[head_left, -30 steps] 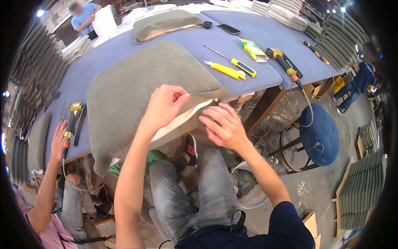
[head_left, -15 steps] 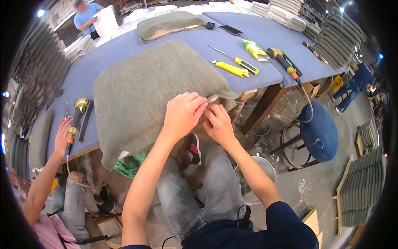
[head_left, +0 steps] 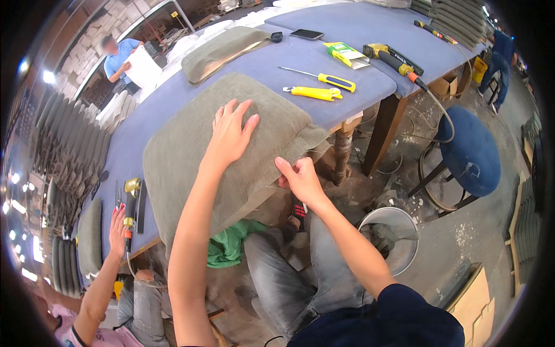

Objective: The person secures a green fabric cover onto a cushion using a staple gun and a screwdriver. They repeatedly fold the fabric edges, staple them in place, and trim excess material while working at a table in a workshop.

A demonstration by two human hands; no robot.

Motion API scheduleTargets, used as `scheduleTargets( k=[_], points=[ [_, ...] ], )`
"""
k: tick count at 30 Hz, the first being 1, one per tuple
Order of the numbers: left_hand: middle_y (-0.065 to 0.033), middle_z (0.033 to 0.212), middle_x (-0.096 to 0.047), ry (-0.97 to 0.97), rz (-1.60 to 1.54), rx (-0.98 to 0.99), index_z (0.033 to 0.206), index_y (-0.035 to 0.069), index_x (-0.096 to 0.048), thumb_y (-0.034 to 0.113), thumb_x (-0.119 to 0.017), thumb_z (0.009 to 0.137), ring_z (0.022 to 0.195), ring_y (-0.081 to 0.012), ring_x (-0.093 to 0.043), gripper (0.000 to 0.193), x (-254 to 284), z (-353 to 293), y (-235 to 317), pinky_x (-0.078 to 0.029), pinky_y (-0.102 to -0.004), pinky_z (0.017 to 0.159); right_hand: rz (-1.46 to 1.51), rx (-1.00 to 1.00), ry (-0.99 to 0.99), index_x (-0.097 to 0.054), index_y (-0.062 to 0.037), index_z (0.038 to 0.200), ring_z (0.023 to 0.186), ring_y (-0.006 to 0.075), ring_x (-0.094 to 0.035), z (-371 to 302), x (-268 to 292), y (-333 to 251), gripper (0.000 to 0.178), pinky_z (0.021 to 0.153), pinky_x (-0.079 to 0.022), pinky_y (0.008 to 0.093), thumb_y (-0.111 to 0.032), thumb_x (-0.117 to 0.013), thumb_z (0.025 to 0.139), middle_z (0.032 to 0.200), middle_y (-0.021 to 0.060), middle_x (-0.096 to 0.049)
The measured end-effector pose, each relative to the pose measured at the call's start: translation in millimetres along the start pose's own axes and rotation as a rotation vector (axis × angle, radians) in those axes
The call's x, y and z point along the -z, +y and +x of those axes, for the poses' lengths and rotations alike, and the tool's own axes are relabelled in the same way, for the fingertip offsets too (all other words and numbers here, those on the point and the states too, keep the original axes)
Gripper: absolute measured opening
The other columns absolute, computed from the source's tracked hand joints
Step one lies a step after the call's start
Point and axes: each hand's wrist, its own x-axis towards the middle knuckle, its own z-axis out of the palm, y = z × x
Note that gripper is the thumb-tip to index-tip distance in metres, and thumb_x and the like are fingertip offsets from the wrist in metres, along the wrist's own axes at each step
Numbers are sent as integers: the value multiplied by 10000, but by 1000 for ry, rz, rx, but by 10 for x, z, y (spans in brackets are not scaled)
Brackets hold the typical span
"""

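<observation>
Your left hand [head_left: 230,136] lies palm down over the grey-green cushion [head_left: 266,127], fingers fanned and pointing away from you, thumb held out to the right, with nothing in its grasp. Whether that palm presses on the cloth or floats just above it is hard to judge from this overhead angle. Your left forearm rises from the lower edge and crosses the near part of the cushion. Your right hand [head_left: 300,180] is at the cushion's near right edge, thumb on top and fingers curled in beneath, pinching the cloth; that forearm slants up and leftward from your dark sleeve [head_left: 404,309]. The cushion sits at the near edge of the blue table [head_left: 300,55], its loose cloth hanging over toward your knees. Beyond its right side lie a yellow knife [head_left: 312,92] and a screwdriver [head_left: 336,82], then a green and yellow packet [head_left: 346,54] near a staple gun [head_left: 396,61]. Farther back are a phone [head_left: 307,34] and a second cushion [head_left: 231,49]. Below you, a green cloth [head_left: 231,246] shows beside your leg, and a bucket [head_left: 413,254] stands to your right (the blue stool [head_left: 471,153] is farther out). At left, a co-worker's hand [head_left: 118,231] is near another staple gun [head_left: 132,199].
</observation>
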Motion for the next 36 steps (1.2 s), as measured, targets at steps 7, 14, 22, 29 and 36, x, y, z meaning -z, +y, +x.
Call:
scheduleTargets(
  k=[7, 14, 22, 29, 36],
  points=[
    [-190, 1659, -304, -131, 98, 118, 1571, 217, -425, 595, -373, 1050, 1523, -506, -212, 646, -265, 192, 44, -112, -695, 1202, -91, 46, -102, -674, 17, 662, 565, 75, -577, 48, 261, 175, 535, 547, -458, 273, -385, -673, 1014, 588, 13, -628],
    [-214, 1650, -304, -129, 118, 84, 1566, 185, -418, 555, -384, 1055, 1509, -525, -228, 631, -279, 204, 75, -131, -705, 1193, 37, 115, -60, -666, 26, 701, 603, 95, -601, 67, 153, 497, 526, 567, -455, 283, -389, -654, 1025, 593, 27, -616],
    [-207, 1622, -354, -55, 140, 94, 1534, 194, -457, 542, -427, 1043, 1492, -504, -279, 603, -250, 160, -6, -165, -700, 1188, 112, 27, 20, -638, -4, 678, 599, 109, -633, 10, -17, 536, 533, 558, -490, 277, -419, -672, 1012, 626, 61, -661],
    [-192, 1619, -367, -59, 33, 37, 1525, 210, -469, 589, -433, 1025, 1491, -490, -296, 628, -246, 261, -144, -178, -690, 1194, 205, 11, 40, -607, -24, 623, 582, 124, -608, -29, 2, 251, 558, 571, -471, 282, -403, -648, 1030, 612, 77, -637],
    [-170, 1615, -389, 11, 2, 91, 1513, 159, -490, 594, -466, 1009, 1513, -357, -329, 666, -216, 373, -756, -215, -573, 1233, 176, 22, 6, -621, -12, 626, 569, 125, -578, 9, -15, 417, 593, 583, -465, 301, -441, -628, 1035, 607, 69, -634]
  ],
)
